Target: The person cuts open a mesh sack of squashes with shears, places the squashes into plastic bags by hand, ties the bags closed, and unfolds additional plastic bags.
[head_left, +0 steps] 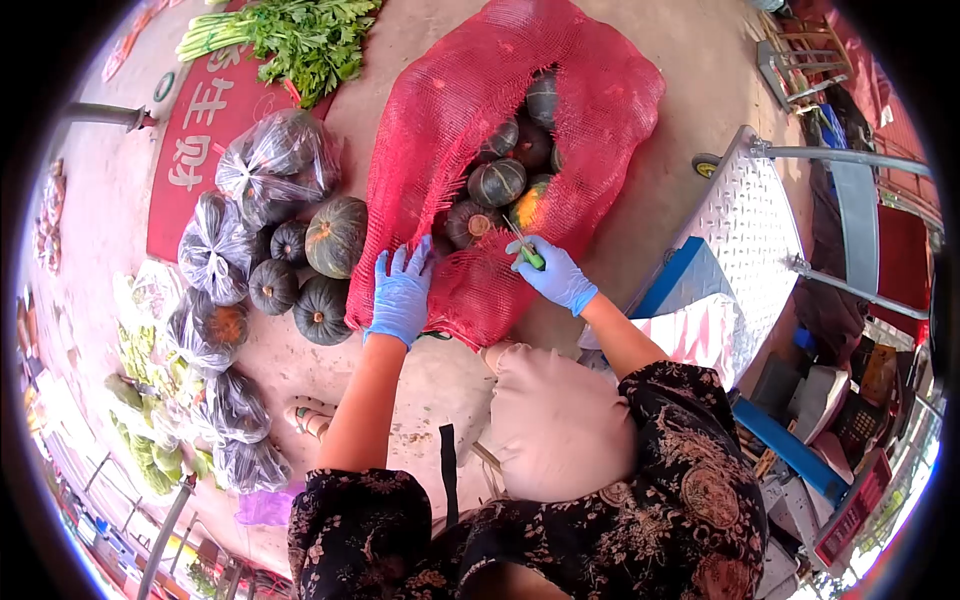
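A large red mesh sack (430, 120) full of dark green squash lies in front of me, with a long slit in its top. Several squash (497, 184) show through the gap, one of them patched orange and yellow (528, 206). My left hand (402, 298), in a blue glove, rests on the sack's near left side with its fingers spread. In my gloved right hand (556, 275) is a small knife (533, 257) with a green handle. Its thin blade points at the slit's near right edge.
Loose squash (322, 310) and bagged squash (218, 245) lie left of the sack. Leafy celery (310, 45) is on a red mat (200, 130) at the far left. To the right stands a metal platform scale (735, 220); a light-coloured cushion-like shape (560, 420) is close to me.
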`<state>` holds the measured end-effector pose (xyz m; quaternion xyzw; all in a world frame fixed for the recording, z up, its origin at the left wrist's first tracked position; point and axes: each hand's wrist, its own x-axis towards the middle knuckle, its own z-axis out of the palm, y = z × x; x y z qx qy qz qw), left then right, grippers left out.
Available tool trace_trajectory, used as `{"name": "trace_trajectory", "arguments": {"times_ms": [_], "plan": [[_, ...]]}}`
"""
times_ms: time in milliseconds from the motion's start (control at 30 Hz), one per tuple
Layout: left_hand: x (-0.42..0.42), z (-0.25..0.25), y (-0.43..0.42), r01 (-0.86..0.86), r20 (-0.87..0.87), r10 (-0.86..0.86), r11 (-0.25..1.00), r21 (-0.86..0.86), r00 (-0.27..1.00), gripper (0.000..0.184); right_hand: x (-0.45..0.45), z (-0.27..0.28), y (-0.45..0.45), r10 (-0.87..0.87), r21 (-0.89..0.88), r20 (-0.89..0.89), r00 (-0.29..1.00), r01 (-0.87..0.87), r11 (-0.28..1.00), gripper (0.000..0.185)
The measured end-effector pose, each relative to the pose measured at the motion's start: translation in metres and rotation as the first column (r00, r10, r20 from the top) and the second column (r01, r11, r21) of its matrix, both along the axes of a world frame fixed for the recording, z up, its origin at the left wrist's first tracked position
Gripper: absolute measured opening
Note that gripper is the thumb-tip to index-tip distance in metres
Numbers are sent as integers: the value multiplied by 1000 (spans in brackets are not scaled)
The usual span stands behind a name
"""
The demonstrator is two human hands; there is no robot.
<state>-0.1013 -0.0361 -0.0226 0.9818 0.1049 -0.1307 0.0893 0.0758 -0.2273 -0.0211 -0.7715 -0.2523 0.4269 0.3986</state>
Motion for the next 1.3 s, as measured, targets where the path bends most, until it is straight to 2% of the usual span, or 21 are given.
{"name": "trace_trajectory", "arguments": {"times_ms": [67,200,233,300,333,367,400,500,567,633,867,967,1000,1067,1100,1133,1200,1300], "plan": [[-12,22,-13,-86,66,87,996,-17,994,52,0,15,-2,-47,86,-5,999,47,995,22],[-35,88,-26,-216,23,215,975,49,976,53,6,20,6,-244,168,-69,967,252,953,24],[-38,106,-34,-247,2,247,968,45,969,53,11,37,2,-287,164,-88,954,298,940,25],[-43,132,-28,-277,84,270,957,87,959,50,29,72,9,-338,156,-220,915,375,914,24],[-51,147,-37,-295,101,288,954,62,952,48,34,98,-2,-368,96,-277,888,407,909,24],[-55,161,-37,-320,131,309,945,68,942,48,40,110,-5,-356,196,-384,852,452,870,24],[-57,179,-40,-355,173,337,931,86,925,45,46,126,-9,-346,233,-420,839,468,852,23],[-68,215,-60,-386,335,348,921,54,876,42,56,170,-33,-373,334,-369,851,496,801,22],[-68,242,-71,-402,447,345,915,36,825,41,60,205,-56,-337,353,-360,870,461,814,22],[-70,252,-75,-423,487,366,906,7,793,42,60,218,-72,-310,418,-347,885,441,794,23],[-114,264,-83,-436,644,399,893,-111,653,33,20,249,-112,-346,400,-359,867,478,782,25],[-148,249,-68,-463,686,465,862,-207,559,32,2,238,-115,-342,383,-490,802,550,742,27],[-161,252,-68,-461,689,523,836,-299,502,35,-8,238,-115,-341,368,-545,766,584,724,27],[-187,227,-58,-310,687,669,742,-594,283,35,-23,244,-112,-325,329,-635,701,626,707,25],[-200,218,-60,-138,508,847,528,-838,154,32,-35,253,-108,-299,310,-692,657,644,699,24],[-210,208,-52,33,325,945,324,-946,42,31,-43,261,-103,-268,296,-741,615,659,692,24],[-230,207,-44,216,-56,998,-47,-975,-35,32,-57,277,-89,-204,328,-757,621,631,704,22],[-239,216,-39,356,-185,982,-155,-922,-49,30,-75,306,-73,-144,397,-751,644,616,680,20]]}}
